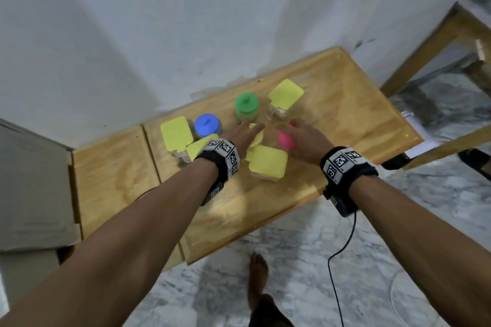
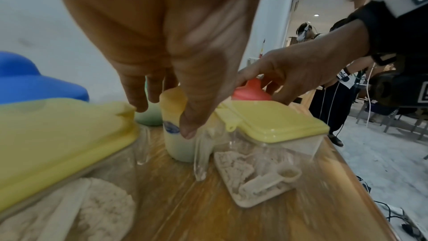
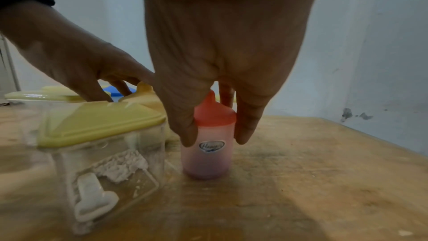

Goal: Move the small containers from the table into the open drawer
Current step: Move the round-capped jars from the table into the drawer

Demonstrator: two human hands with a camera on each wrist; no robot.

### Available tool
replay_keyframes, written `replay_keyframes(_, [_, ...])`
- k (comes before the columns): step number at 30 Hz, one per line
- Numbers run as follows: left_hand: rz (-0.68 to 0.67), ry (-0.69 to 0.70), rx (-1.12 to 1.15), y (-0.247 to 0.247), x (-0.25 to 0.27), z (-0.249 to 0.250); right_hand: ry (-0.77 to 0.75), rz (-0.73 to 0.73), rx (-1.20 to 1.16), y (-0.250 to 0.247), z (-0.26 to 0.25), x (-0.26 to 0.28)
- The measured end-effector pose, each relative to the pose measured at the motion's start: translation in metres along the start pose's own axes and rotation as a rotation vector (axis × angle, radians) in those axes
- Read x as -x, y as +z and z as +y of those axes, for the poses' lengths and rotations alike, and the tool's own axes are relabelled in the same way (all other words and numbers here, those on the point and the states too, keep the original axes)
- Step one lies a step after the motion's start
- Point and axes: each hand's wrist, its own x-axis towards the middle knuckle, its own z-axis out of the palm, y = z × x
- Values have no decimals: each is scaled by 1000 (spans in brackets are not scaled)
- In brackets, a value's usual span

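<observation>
On the wooden table [image 1: 345,103] stand small round jars and clear boxes with yellow lids. My left hand [image 1: 247,131] reaches down over a yellow jar [image 2: 176,140]; its thumb [image 2: 190,127] lies on the jar's front and the fingers [image 2: 139,100] drop behind it. My right hand [image 1: 300,135] holds a pink jar [image 3: 208,157] that stands upright on the table, thumb [image 3: 185,131] on one side and a finger [image 3: 245,129] on the other. No open drawer shows in any view.
A green-lidded jar [image 1: 246,106] and a blue-lidded jar [image 1: 207,125] stand behind my left hand. Several yellow-lidded clear boxes [image 1: 267,162] crowd the hands. A grey cabinet [image 1: 34,180] adjoins the table's left end, a wooden bench [image 1: 438,34] stands right, and people [image 2: 333,89] stand beyond.
</observation>
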Motion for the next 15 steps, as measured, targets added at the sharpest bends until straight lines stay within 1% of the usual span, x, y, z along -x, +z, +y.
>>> replay_keyframes(3, [18, -17, 94, -4, -2, 0, 21, 40, 27, -5, 2, 2])
replay_keyframes(8, [149, -59, 245, -21, 23, 0, 77, 171, 43, -23, -7, 18])
replay_keyframes(11, [244, -64, 337, -37, 57, 2, 87, 244, 58, -33, -27, 36])
replay_keyframes(15, [377, -65, 434, -49, 127, 2, 28, 328, 66, -40, -73, 73])
